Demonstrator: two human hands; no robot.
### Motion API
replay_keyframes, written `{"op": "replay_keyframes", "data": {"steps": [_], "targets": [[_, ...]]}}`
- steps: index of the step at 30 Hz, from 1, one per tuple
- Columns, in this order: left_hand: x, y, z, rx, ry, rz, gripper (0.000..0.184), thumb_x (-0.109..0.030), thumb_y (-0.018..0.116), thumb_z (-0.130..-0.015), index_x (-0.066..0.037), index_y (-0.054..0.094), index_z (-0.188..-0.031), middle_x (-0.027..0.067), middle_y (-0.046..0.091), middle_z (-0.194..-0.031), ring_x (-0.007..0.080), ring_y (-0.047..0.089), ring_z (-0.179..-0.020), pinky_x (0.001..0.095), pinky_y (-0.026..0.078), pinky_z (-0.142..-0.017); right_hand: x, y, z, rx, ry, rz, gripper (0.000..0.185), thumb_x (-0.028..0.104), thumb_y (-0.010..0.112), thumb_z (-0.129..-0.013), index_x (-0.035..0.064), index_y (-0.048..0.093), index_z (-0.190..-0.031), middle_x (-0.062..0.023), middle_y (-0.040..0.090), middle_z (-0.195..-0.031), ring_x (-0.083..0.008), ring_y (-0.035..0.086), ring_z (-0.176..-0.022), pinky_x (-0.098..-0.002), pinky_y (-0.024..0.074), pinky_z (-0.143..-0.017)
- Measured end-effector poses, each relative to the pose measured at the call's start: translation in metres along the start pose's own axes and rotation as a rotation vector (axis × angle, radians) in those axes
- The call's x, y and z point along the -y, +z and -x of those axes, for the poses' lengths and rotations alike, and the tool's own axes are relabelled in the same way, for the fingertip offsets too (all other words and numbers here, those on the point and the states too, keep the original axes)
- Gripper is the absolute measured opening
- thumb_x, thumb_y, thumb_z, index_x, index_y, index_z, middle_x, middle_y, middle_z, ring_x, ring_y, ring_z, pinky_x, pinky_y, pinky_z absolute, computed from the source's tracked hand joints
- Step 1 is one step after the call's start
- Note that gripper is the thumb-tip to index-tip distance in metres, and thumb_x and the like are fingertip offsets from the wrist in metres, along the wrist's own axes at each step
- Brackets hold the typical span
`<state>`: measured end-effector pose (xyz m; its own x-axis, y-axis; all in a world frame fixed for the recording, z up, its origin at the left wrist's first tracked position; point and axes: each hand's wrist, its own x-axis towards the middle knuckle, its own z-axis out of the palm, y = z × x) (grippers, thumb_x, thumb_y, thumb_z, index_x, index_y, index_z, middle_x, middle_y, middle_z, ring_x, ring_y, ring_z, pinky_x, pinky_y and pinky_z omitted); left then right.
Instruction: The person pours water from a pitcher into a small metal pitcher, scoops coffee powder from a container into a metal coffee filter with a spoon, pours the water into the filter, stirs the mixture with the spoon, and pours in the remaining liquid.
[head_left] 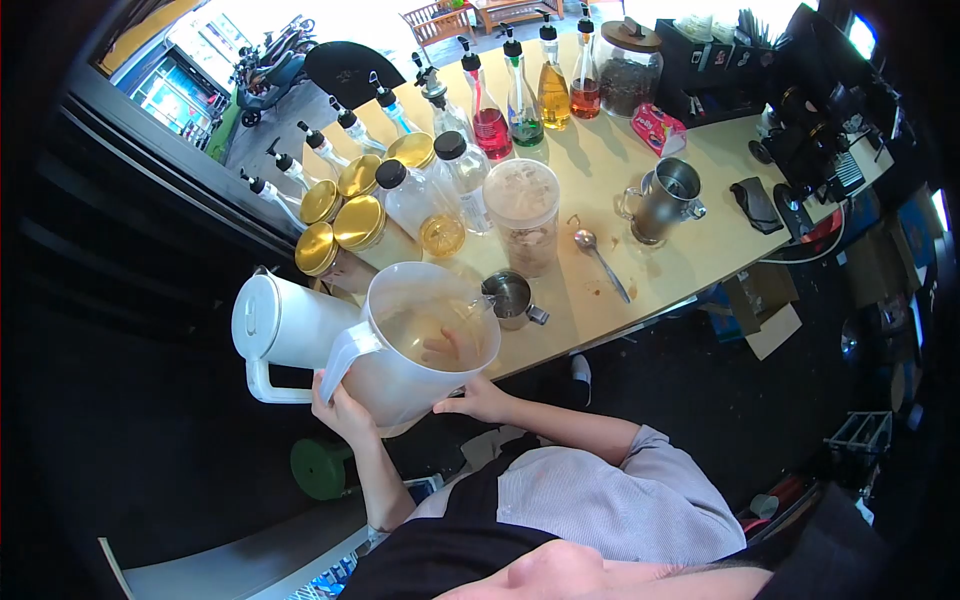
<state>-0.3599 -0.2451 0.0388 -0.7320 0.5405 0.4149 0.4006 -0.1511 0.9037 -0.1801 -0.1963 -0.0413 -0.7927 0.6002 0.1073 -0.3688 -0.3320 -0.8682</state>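
Observation:
A large translucent plastic pitcher [400, 385] is held in both hands at the table's near left corner. My left hand [347, 412] is closed at the lower end of its handle. Against the pitcher's lower right side is my right hand [480, 402], its fingers showing faintly through the wall. The spout points right, beside a small metal jug [508, 296]; whether they touch, I cannot tell. Left of my left hand stands a white lidded jug [285, 320]. Behind the metal jug is a clear lidded tub [524, 215] with brownish contents.
Gold-lidded jars [362, 222], black-capped bottles [405, 195] and pump bottles of coloured syrup [490, 125] line the far side. A spoon [603, 268] and a metal cup [665, 205] sit to the right. A green stool [320, 468] is below left.

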Motion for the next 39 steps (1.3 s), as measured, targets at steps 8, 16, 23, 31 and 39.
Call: {"op": "replay_keyframes", "data": {"steps": [8,16,23,31,39], "targets": [[0.001,0.000,0.000,-0.002,-0.002,-0.021,0.029,-0.014,0.045,-0.093,0.006,0.057,-0.077,0.0074,0.059,-0.072,0.0134,0.052,-0.070,0.0275,0.040,-0.068,-0.004,0.000,0.000,-0.035,-0.064,0.003,0.116,0.033,0.078,-0.071,0.0093,-0.012,-0.141,-0.0182,0.018,-0.144,-0.0301,0.029,-0.131,-0.0447,0.0295,-0.104],[0.001,0.001,0.000,-0.002,-0.002,-0.028,0.030,-0.015,0.045,-0.094,0.006,0.056,-0.076,0.0067,0.057,-0.070,0.0129,0.050,-0.068,0.0275,0.039,-0.066,-0.006,0.001,-0.001,-0.087,-0.116,0.022,0.116,0.034,0.077,-0.071,0.0087,-0.012,-0.141,-0.0193,0.019,-0.144,-0.0301,0.028,-0.132,-0.0448,0.0286,-0.105],[0.002,0.002,0.000,0.000,-0.005,-0.041,0.031,-0.016,0.045,-0.094,0.006,0.055,-0.075,0.0068,0.057,-0.069,0.0129,0.049,-0.067,0.0278,0.039,-0.064,-0.010,-0.002,-0.001,-0.056,-0.108,-0.045,0.117,0.021,0.077,-0.073,0.0061,-0.017,-0.141,-0.0129,-0.002,-0.149,-0.0246,0.009,-0.138,-0.0440,0.0215,-0.110],[0.004,0.002,0.000,-0.013,0.005,-0.033,0.031,-0.015,0.044,-0.094,0.007,0.056,-0.076,0.0072,0.057,-0.069,0.0130,0.050,-0.067,0.0278,0.039,-0.065,-0.010,-0.002,0.000,-0.049,-0.110,-0.038,0.116,0.021,0.077,-0.072,0.0059,-0.015,-0.141,-0.0131,-0.004,-0.148,-0.0247,0.009,-0.137,-0.0447,0.0221,-0.109],[0.001,0.002,0.000,0.000,0.027,-0.038,0.030,-0.014,0.044,-0.094,0.006,0.056,-0.075,0.0067,0.057,-0.069,0.0125,0.050,-0.067,0.0275,0.039,-0.064,-0.002,0.001,0.001,-0.065,-0.091,0.006,0.117,0.036,0.078,-0.070,0.0096,-0.011,-0.141,-0.0200,0.017,-0.144,-0.0300,0.026,-0.133,-0.0453,0.0286,-0.105]]}}
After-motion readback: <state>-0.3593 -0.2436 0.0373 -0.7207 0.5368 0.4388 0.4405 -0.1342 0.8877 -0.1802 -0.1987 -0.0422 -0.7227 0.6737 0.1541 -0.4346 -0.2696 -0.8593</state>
